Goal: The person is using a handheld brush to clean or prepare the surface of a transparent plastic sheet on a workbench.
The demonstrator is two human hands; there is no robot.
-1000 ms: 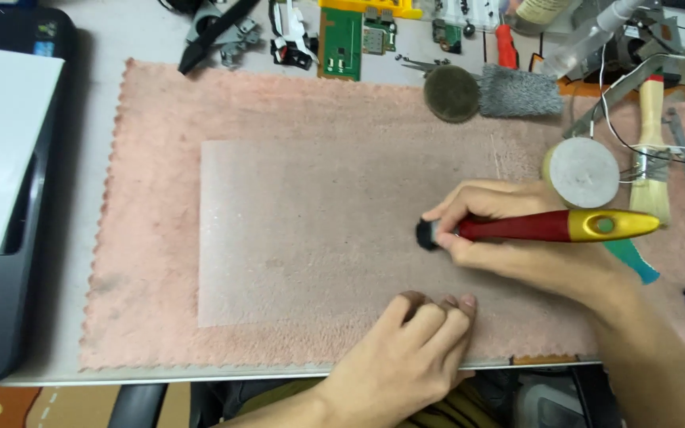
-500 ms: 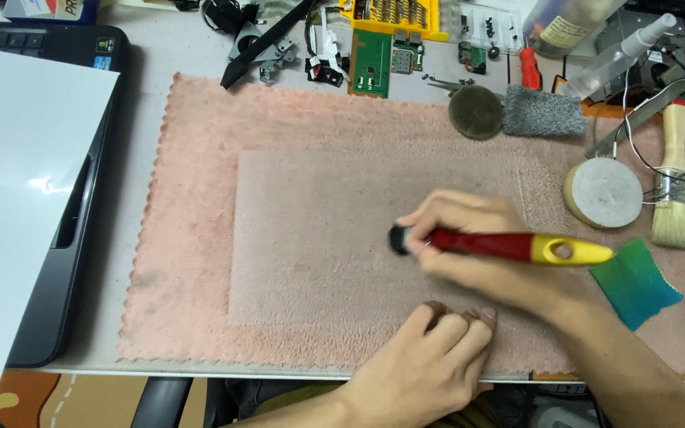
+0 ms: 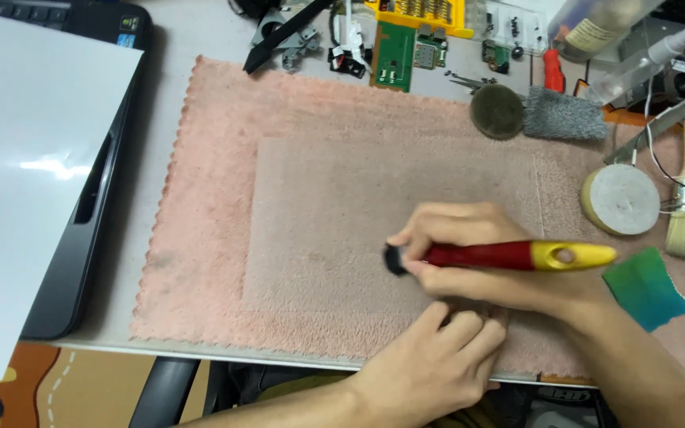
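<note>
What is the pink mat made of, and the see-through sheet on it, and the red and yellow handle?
The pink mat looks like soft fuzzy cloth: nappy surface, scalloped edge. The sheet seems thin frosted plastic: the mat shows through dimly. The handle, in the right hand, looks like glossy hard plastic or painted wood; hard to tell which.

Bright, even overhead light throws soft shadows, with glare on the white sheet (image 3: 33,158) and slight motion blur.

Brush (image 3: 509,255) — head largely hidden under right hand (image 3: 477,257) | white sheet (image 3: 25,158) — cut off at left edge | circuit-board (image 3: 394,43) parts too small to identify | left hand (image 3: 430,364) fingertips tucked under.
</note>
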